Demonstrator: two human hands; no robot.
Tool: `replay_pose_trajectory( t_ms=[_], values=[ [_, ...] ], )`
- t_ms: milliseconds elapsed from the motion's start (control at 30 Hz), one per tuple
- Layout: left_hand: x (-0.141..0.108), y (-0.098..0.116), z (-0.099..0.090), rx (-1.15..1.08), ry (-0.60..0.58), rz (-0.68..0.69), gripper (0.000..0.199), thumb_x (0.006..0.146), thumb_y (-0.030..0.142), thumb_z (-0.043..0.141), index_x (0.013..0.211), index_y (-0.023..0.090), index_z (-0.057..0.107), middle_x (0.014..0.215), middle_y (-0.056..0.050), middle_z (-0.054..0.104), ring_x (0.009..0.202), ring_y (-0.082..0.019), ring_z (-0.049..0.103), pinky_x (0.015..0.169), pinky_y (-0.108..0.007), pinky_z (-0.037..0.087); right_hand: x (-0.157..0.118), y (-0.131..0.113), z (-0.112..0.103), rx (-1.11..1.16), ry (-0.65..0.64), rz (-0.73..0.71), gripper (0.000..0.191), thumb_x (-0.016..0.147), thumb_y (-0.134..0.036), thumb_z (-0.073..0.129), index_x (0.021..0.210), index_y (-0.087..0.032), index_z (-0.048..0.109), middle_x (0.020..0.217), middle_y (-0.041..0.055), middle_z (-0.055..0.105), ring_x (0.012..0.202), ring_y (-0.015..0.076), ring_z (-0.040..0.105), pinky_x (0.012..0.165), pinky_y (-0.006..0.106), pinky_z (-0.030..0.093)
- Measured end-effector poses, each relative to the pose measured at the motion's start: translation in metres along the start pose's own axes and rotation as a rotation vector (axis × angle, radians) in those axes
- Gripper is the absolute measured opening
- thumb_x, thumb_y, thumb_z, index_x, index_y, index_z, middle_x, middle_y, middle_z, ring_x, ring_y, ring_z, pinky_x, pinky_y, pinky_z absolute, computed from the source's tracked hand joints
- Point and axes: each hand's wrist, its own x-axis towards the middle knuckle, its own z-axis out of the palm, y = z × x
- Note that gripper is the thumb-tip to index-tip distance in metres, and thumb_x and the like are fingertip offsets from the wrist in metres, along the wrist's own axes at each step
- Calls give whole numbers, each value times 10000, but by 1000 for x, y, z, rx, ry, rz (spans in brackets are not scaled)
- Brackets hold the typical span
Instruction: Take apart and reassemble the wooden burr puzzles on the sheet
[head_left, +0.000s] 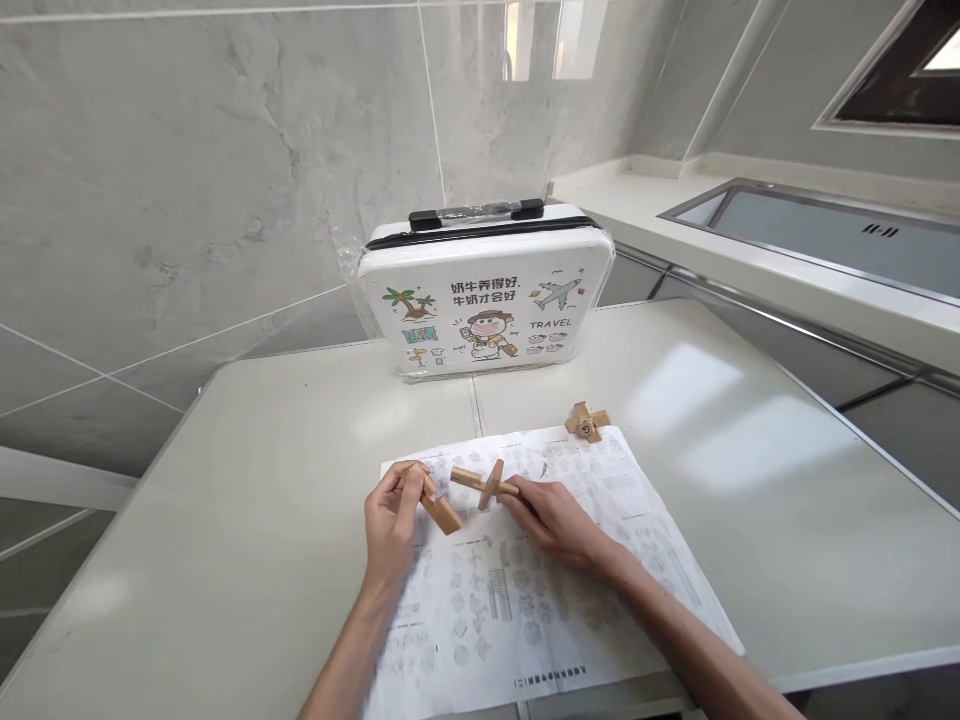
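My left hand [397, 510] pinches a short wooden puzzle piece [444, 514], which slants down to the right. To its right, my right hand [551, 515] grips one end of two crossed wooden puzzle pieces [491, 484]; one bar lies roughly level and the other crosses it. The two wooden parts are close together but look apart. Both hands are over a printed instruction sheet [480, 640] covered in small diagrams, upside down from my side. Beyond the sheet's far right corner, a wooden cross-shaped puzzle piece group [587, 422] rests, with a dark mark on it.
A white cartoon-printed case [487, 300] with a black handle, wrapped in clear plastic, stands at the back of the pale table [247, 540] against the grey tiled wall [225, 150]. A counter with a glass-topped inset [817, 230] runs along the right.
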Motion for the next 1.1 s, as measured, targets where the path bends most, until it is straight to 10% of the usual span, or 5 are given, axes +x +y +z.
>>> replay_pose_trajectory(
  t_ms=[533, 1100],
  values=[
    [-1, 0, -4, -71, -443, 61, 401, 1002, 490, 617, 752, 190, 709, 1063, -135, 591, 1092, -293, 532, 805, -338, 474, -1, -5, 26, -386, 13, -331, 297, 1141, -264, 393, 915, -186, 570, 713, 9, 665, 533, 139, 524, 541, 287, 244],
    [3, 7, 4, 69, -466, -55, 419, 1007, 493, 610, 748, 176, 701, 1067, -127, 636, 1026, -273, 591, 844, -358, 501, -3, -2, 30, -392, 12, -379, 183, 1105, -198, 441, 994, -196, 587, 736, 2, 694, 554, 137, 575, 535, 278, 273]
  ],
)
